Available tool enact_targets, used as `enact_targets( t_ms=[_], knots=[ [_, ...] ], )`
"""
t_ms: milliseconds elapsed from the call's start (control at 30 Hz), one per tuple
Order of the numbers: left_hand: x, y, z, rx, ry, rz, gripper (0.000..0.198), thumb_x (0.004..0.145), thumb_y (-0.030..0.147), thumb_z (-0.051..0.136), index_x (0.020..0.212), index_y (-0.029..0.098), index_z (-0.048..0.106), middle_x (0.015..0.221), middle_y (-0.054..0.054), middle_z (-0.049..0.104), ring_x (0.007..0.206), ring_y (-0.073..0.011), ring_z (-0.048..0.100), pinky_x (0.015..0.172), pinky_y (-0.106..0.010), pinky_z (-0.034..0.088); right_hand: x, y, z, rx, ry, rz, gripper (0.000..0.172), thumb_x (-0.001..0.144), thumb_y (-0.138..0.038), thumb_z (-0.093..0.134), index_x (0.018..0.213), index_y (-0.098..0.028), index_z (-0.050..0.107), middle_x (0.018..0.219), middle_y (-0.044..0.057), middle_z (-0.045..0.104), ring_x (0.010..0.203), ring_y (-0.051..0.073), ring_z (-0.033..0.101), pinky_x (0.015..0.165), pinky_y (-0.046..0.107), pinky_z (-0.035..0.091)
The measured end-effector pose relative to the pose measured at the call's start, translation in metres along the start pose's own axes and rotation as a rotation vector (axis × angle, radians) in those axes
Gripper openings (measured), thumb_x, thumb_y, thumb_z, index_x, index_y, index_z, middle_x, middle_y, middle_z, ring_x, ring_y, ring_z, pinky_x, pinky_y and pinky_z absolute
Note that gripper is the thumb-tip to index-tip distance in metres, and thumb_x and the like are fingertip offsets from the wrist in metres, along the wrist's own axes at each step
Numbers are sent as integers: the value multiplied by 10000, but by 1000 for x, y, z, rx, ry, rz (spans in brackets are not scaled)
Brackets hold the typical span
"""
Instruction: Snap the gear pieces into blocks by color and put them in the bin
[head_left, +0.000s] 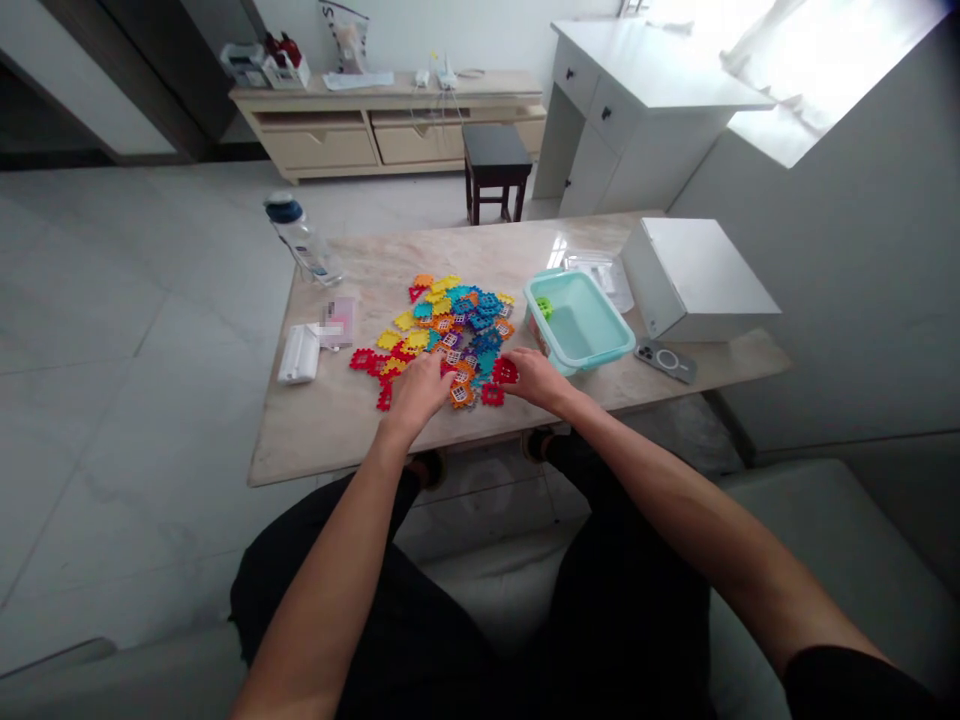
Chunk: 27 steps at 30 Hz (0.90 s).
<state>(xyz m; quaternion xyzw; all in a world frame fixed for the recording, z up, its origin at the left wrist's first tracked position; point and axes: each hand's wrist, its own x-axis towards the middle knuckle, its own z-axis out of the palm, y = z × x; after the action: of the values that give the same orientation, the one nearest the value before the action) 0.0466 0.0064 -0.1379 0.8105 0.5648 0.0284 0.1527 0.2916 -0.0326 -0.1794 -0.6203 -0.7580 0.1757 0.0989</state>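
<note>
A heap of colourful plastic interlocking building tiles (442, 300) with notched edges lies on the marble-look table (315, 430). Yellow, blue, orange, red and purple ones overlap, some with white window grids. My right hand (534, 378) pinches a red building tile (506, 371) at the heap's right edge, just above another red piece (493, 395). On the near side of the heap, my left hand (421, 390) is closed, its fingertips on a red building tile (448, 369) that they partly hide. A teal plastic bin (626, 345) stands right of the heap, with a green tile (544, 307) inside.
A water bottle (304, 240), a tissue pack (300, 353) and a pink packet (341, 322) sit at the left. Beyond the bin are a clear lid (611, 280), a white box (697, 270) and a phone (666, 360). A dark stool (496, 150) stands behind the table.
</note>
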Motion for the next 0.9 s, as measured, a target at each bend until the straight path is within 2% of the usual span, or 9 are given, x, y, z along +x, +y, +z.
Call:
enact_targets(
  t_ms=[133, 267, 400, 567, 733, 833, 900],
  knots=[
    [-13, 17, -11, -2, -11, 54, 404, 1118, 420, 564, 1328, 143, 771, 1348, -216, 793, 1258, -360, 762, 1060, -430, 599, -1, -5, 29, -106, -145, -50, 279, 1063, -375, 764, 1182, -123, 768, 1230, 160, 773, 1150, 250, 727, 994, 283, 515],
    [-22, 20, -26, 1, 66, 46, 392, 1110, 417, 580, 1351, 168, 763, 1313, -197, 812, 1210, -358, 777, 1015, -432, 609, 5, -11, 51, -156, -180, -53, 213, 1092, -292, 673, 1215, -146, 766, 1292, 169, 758, 1250, 275, 709, 1006, 286, 534],
    [-28, 14, -34, -20, 164, 44, 337, 1101, 417, 603, 1297, 214, 786, 1240, -167, 837, 1138, -349, 793, 929, -424, 619, 11, -11, 57, -178, -175, 6, 217, 1078, -295, 667, 1201, -150, 771, 1322, 197, 741, 1250, 308, 712, 988, 319, 560],
    [-33, 9, -38, -43, 254, 60, 285, 1087, 414, 640, 1225, 225, 803, 1161, -149, 850, 1036, -326, 799, 835, -407, 618, 14, -6, 59, -178, -173, 50, 229, 1068, -329, 699, 1191, -148, 767, 1249, 196, 773, 1213, 299, 730, 990, 313, 553],
    [-36, 8, -43, -78, 275, 74, 258, 1078, 406, 661, 1182, 231, 819, 1104, -145, 857, 984, -332, 804, 788, -419, 620, 18, -6, 54, -127, -170, 71, 179, 989, -279, 789, 1100, -139, 783, 1199, 179, 802, 1138, 278, 748, 959, 302, 537],
    [-38, 1, -46, -125, 360, 89, 220, 1080, 356, 658, 1171, 248, 827, 1074, -126, 864, 935, -305, 805, 763, -399, 621, 22, -7, 35, -100, -127, 118, 209, 973, -321, 806, 1036, -122, 797, 1080, 160, 818, 1005, 262, 758, 899, 316, 542],
    [-39, -6, -49, -150, 380, 64, 231, 1101, 317, 614, 1160, 254, 828, 1071, -118, 866, 924, -297, 809, 785, -407, 635, 21, -11, 14, 111, -80, 161, 310, 984, -425, 800, 1050, -123, 816, 1017, 128, 823, 923, 240, 752, 858, 321, 558]
  ],
)
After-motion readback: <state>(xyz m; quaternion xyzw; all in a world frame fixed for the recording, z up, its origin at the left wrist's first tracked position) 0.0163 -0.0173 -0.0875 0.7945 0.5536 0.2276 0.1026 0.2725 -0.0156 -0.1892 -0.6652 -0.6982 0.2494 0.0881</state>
